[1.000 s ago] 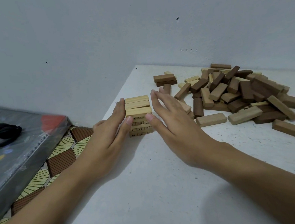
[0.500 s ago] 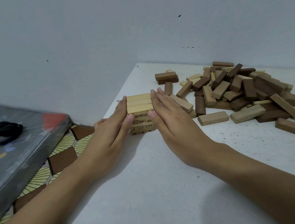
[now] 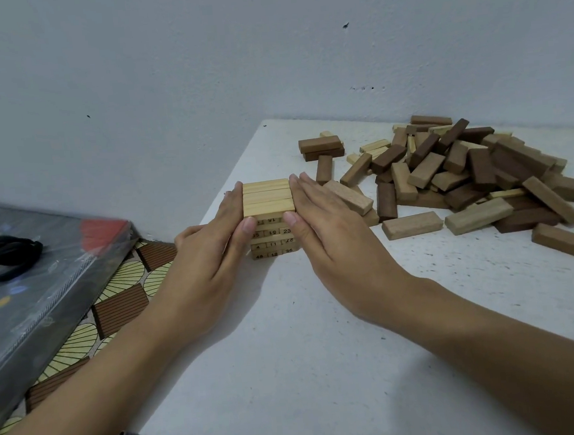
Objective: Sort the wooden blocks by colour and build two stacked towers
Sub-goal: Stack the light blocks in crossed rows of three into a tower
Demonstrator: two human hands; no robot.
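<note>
Tower of light blocks (image 3: 268, 198) is stood near the left edge of the white desk (image 3: 323, 351), several layers high, with three blocks across the top layer and printed numbers visible on the front ends of the lower layers. It is flanked by both hands: the left hand (image 3: 209, 257) is laid flat against its left side and the right hand (image 3: 332, 244) flat against its right side. Fingers are kept straight and together, with the thumb tips touching the front face. Nothing is gripped or pinched. Unsorted pile of light, mid-brown and dark blocks (image 3: 464, 176) is spread over the right part of the desk, and its nearest block is just beside the right hand's fingers. Two dark brown blocks (image 3: 321, 147) are stacked flat behind the tower, apart from it. Patterned floor tiles (image 3: 120, 299) are seen left of the desk. A black strap-like item (image 3: 10, 252) is laid on a grey covered surface at far left; what it is cannot be told.
</note>
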